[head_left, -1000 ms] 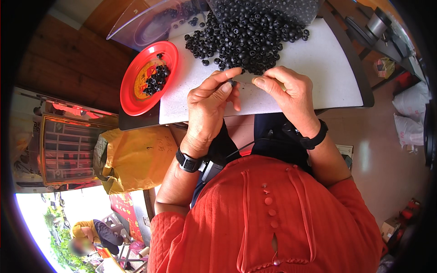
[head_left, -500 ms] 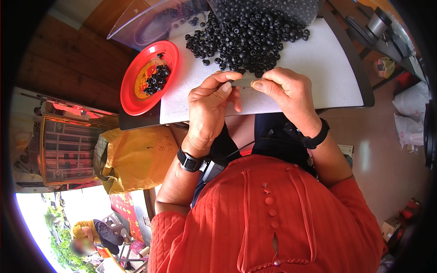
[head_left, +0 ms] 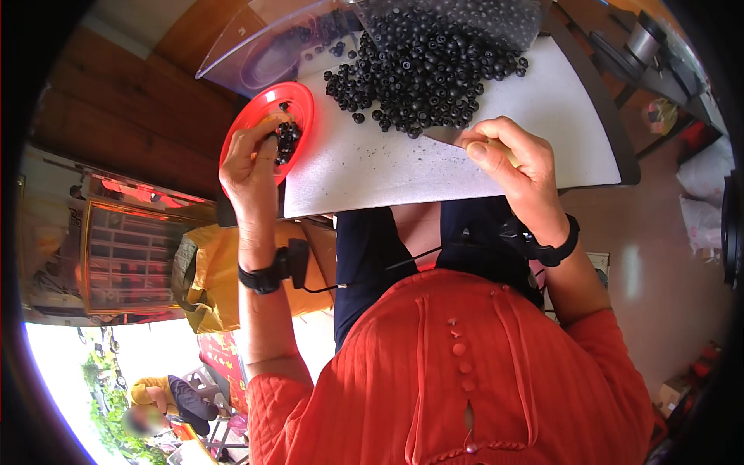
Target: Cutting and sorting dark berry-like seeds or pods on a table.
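Observation:
My left hand (head_left: 252,159) is over the red plate (head_left: 306,105), its thumb and fingertips pinched together beside several small black round parts (head_left: 287,139) lying there. A dark bit shows at the fingertips, too small to tell whether it is held. My right hand (head_left: 518,159) grips a small knife (head_left: 446,136) with a short grey blade. That blade points left, just in front of a large heap of black round parts (head_left: 422,70) with holes in them. The heap lies on a white board (head_left: 372,182).
A clear plastic bin (head_left: 256,46) lies tipped behind the plate, and black parts spill from its mouth. Dark specks dot the board. A yellow bag (head_left: 217,267) stands left of my legs. Beyond it sits another person (head_left: 182,399). White bags (head_left: 701,194) lie at the right.
My left hand has moved left from the blade to the plate. My right hand has shifted slightly right, still holding the knife. The two hands are now apart.

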Action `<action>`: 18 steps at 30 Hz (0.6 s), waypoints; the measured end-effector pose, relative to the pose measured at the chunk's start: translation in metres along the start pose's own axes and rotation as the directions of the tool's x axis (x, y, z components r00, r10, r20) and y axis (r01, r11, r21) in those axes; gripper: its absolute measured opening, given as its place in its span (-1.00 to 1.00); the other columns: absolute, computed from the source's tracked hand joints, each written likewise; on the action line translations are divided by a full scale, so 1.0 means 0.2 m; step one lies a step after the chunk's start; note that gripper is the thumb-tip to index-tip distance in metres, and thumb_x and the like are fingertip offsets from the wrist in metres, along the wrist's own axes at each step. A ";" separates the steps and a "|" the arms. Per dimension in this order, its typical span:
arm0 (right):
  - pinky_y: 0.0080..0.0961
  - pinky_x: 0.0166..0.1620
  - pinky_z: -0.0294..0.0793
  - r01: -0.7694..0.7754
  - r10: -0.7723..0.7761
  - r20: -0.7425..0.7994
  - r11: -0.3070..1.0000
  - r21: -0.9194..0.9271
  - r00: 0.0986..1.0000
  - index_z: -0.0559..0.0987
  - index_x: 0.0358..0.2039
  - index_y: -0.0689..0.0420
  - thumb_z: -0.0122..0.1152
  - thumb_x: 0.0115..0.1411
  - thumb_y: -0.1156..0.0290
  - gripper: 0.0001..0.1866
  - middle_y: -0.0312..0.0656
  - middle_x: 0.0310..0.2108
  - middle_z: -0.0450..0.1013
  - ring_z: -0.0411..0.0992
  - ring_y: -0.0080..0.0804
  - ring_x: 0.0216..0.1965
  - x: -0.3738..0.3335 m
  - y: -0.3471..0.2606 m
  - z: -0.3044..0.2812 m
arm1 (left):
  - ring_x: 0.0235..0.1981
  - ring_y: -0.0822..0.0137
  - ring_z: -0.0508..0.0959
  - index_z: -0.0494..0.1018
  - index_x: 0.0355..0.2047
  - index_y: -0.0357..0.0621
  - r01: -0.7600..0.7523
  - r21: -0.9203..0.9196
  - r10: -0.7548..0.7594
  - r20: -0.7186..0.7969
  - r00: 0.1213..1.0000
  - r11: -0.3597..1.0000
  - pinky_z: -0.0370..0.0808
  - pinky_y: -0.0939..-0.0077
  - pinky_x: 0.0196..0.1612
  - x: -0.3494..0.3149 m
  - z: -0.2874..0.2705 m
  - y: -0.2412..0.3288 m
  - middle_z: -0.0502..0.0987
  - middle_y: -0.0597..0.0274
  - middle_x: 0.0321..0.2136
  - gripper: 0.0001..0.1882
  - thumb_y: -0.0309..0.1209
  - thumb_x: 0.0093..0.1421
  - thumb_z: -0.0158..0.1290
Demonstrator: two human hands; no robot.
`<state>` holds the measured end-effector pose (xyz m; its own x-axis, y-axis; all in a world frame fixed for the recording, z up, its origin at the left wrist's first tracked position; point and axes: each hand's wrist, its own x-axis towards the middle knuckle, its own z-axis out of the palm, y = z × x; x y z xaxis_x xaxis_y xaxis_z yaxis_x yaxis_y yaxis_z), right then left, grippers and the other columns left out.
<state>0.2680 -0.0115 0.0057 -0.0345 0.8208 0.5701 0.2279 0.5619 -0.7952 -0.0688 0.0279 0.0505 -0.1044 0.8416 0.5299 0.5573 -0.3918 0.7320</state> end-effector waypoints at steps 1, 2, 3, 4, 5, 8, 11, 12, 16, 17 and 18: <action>-0.53 -0.31 0.47 0.027 -0.027 0.023 1.000 -0.003 0.999 0.62 -0.22 0.26 0.36 0.33 0.46 -0.87 -0.23 -0.39 0.57 0.52 -0.50 -0.37 0.01 -0.01 -0.01 | -0.31 0.41 0.58 0.70 -0.11 -0.21 -0.003 0.004 0.003 -0.002 1.000 1.000 0.54 0.55 -0.30 0.02 -0.03 -0.05 0.63 0.24 -0.24 -0.72 -0.68 0.23 0.13; -0.54 -0.28 0.48 0.054 -0.054 0.045 0.999 -0.005 0.998 0.63 -0.22 0.26 0.35 0.34 0.47 -0.88 -0.22 -0.38 0.58 0.55 -0.49 -0.33 0.02 -0.02 -0.03 | -0.25 0.31 0.59 0.70 -0.14 -0.19 -0.150 0.197 0.145 0.043 0.989 0.969 0.55 0.47 -0.22 0.02 -0.05 -0.11 0.63 0.21 -0.23 -0.74 -0.67 0.19 0.17; -0.47 -0.25 0.50 0.076 -0.075 0.050 0.997 -0.013 0.996 0.63 -0.22 0.26 0.35 0.30 0.51 -0.89 -0.20 -0.35 0.60 0.56 -0.39 -0.30 0.02 -0.03 -0.03 | -0.19 0.21 0.61 0.70 -0.16 -0.18 -0.294 0.372 0.271 0.114 0.956 0.880 0.56 0.40 -0.13 0.03 -0.06 -0.16 0.62 0.17 -0.23 -0.75 -0.66 0.15 0.21; -0.47 -0.25 0.50 0.075 -0.074 0.047 0.997 -0.018 0.996 0.63 -0.22 0.26 0.35 0.30 0.51 -0.89 -0.20 -0.35 0.60 0.56 -0.39 -0.30 0.04 -0.03 -0.05 | -0.16 0.06 0.59 0.69 -0.21 -0.20 -0.314 0.464 0.300 0.106 0.948 0.828 0.54 0.25 -0.01 0.01 0.00 -0.11 0.61 0.11 -0.24 -0.77 -0.62 0.10 0.27; -0.43 -0.25 0.50 0.218 -0.208 0.080 0.965 -0.148 0.975 0.63 -0.22 0.26 0.36 0.28 0.52 -0.89 -0.20 -0.35 0.60 0.55 -0.34 -0.32 0.06 -0.03 -0.08 | -0.18 0.08 0.59 0.69 -0.22 -0.20 -0.323 0.360 0.304 0.112 0.946 0.875 0.55 0.23 -0.03 -0.01 0.07 -0.08 0.61 0.10 -0.24 -0.79 -0.61 0.09 0.28; -0.36 -0.24 0.50 0.372 -0.344 0.146 0.880 -0.296 0.928 0.63 -0.22 0.27 0.37 0.25 0.54 -0.87 -0.18 -0.34 0.60 0.53 -0.25 -0.34 0.09 -0.05 -0.12 | -0.22 0.03 0.59 0.67 -0.28 -0.21 -0.073 0.117 0.044 0.236 0.971 0.990 0.56 0.15 -0.08 -0.06 0.27 0.09 0.60 0.05 -0.27 -0.83 -0.57 0.08 0.30; -0.34 -0.25 0.50 0.292 -0.268 0.124 0.920 -0.260 0.955 0.63 -0.21 0.27 0.35 0.25 0.57 -0.88 -0.18 -0.35 0.60 0.53 -0.23 -0.35 0.06 -0.05 -0.10 | -0.16 -0.03 0.59 0.63 -0.28 -0.24 -0.280 0.212 0.210 0.300 0.931 0.936 0.58 0.09 -0.12 -0.04 0.46 0.03 0.56 0.04 -0.28 -0.83 -0.49 0.10 0.28; -0.35 -0.26 0.50 0.189 -0.174 0.092 0.963 -0.193 0.980 0.62 -0.21 0.27 0.34 0.25 0.58 -0.89 -0.18 -0.36 0.59 0.54 -0.24 -0.35 0.04 -0.05 -0.09 | -0.16 -0.03 0.59 0.63 -0.28 -0.24 -0.278 0.215 0.209 0.296 0.932 0.936 0.58 0.09 -0.12 -0.03 0.48 0.02 0.56 0.04 -0.28 -0.83 -0.49 0.10 0.28; -0.36 -0.29 0.51 0.128 -0.124 0.029 0.975 -0.184 0.992 0.62 -0.20 0.27 0.32 0.26 0.60 -0.89 -0.18 -0.37 0.58 0.55 -0.24 -0.37 -0.01 -0.02 -0.10 | -0.12 -0.02 0.60 0.61 -0.28 -0.22 -0.371 0.361 0.255 0.329 0.909 0.856 0.59 0.06 -0.12 -0.02 0.54 0.01 0.56 0.08 -0.25 -0.84 -0.49 0.11 0.24; -0.36 -0.31 0.51 0.142 -0.140 0.023 0.967 -0.214 0.990 0.62 -0.22 0.26 0.33 0.25 0.59 -0.90 -0.18 -0.37 0.58 0.54 -0.24 -0.39 -0.01 -0.01 -0.11 | -0.12 -0.02 0.60 0.60 -0.29 -0.22 -0.382 0.367 0.262 0.337 0.904 0.848 0.60 0.06 -0.13 -0.01 0.54 0.01 0.55 0.08 -0.26 -0.85 -0.49 0.10 0.23; -0.35 -0.33 0.51 0.156 -0.156 0.019 0.957 -0.243 0.988 0.63 -0.23 0.25 0.34 0.25 0.58 -0.91 -0.19 -0.37 0.58 0.54 -0.23 -0.40 -0.01 0.00 -0.11 | -0.12 -0.03 0.60 0.60 -0.30 -0.21 -0.393 0.373 0.268 0.345 0.900 0.840 0.60 0.07 -0.14 -0.01 0.54 0.01 0.55 0.07 -0.27 -0.86 -0.50 0.10 0.23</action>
<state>0.2901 -0.0155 0.0096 -0.0881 0.7248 0.6833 0.4491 0.6412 -0.6223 0.0214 0.0644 0.0050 0.3393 0.7803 0.5254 0.8169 -0.5214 0.2467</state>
